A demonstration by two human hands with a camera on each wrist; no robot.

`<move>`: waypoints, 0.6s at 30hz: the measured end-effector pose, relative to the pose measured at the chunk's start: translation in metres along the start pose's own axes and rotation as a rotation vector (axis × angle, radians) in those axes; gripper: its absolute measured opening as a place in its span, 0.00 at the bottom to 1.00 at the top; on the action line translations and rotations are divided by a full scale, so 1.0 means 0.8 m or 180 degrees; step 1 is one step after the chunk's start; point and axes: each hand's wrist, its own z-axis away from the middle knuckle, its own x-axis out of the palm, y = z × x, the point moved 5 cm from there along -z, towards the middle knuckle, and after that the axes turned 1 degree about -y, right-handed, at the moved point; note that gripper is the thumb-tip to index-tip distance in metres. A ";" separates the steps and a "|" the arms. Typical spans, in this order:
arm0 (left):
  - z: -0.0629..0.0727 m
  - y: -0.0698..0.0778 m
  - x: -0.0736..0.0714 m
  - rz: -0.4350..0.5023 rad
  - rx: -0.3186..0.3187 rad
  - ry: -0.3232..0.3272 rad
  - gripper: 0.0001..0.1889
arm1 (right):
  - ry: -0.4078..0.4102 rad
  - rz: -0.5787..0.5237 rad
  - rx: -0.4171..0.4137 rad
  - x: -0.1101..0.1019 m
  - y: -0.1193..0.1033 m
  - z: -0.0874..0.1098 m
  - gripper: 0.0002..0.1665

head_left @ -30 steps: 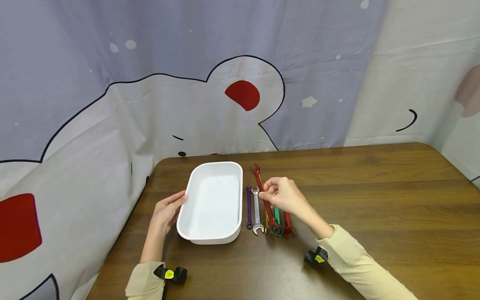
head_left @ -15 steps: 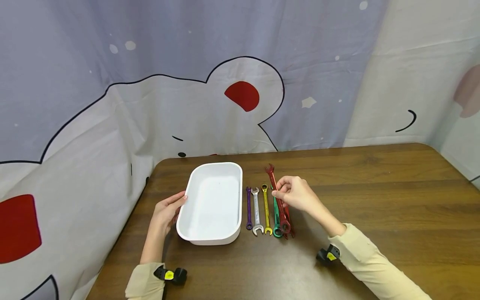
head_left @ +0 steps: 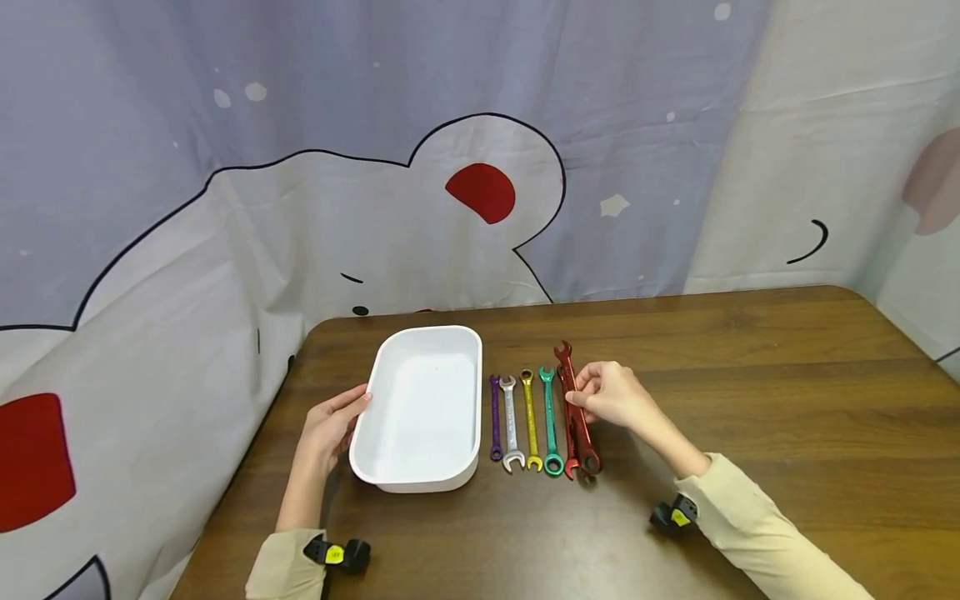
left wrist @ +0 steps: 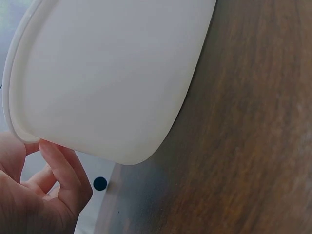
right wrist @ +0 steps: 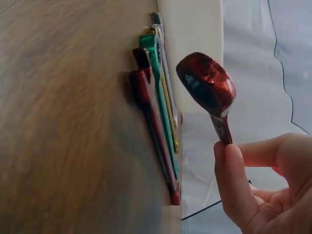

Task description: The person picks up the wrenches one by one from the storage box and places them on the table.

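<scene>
My right hand (head_left: 611, 393) pinches a dark red wrench (head_left: 587, 442) between thumb and fingers. In the right wrist view its ring end (right wrist: 208, 82) is raised off the table. Overlapping it in the head view is another red wrench (head_left: 572, 467), lying on the table. To the left of that lie a green wrench (head_left: 551, 421), a yellow wrench (head_left: 531, 421), a silver wrench (head_left: 512, 425) and a purple wrench (head_left: 495, 421), side by side. My left hand (head_left: 326, 429) holds the left rim of a white plastic tray (head_left: 420, 400), with the thumb at the edge.
The brown wooden table (head_left: 750, 400) extends to the right and in front of the wrenches. Behind it hangs a printed cloth (head_left: 645, 125), which also runs down along the left side.
My right hand has moved right with the dark red wrench, from above the yellow and green wrenches to the row's right end. My left hand and the tray stay put.
</scene>
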 end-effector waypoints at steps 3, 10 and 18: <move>0.000 0.000 0.000 -0.0012 -0.0012 0.0012 0.29 | -0.0017 0.0028 0.0056 -0.001 0.007 0.000 0.08; 0.001 -0.001 0.000 -0.0013 -0.0020 -0.0012 0.30 | -0.0049 0.0039 0.0095 -0.004 0.018 0.001 0.10; 0.002 0.000 0.000 -0.0017 -0.0012 -0.0016 0.30 | -0.0165 -0.0111 0.0375 -0.001 0.040 -0.001 0.10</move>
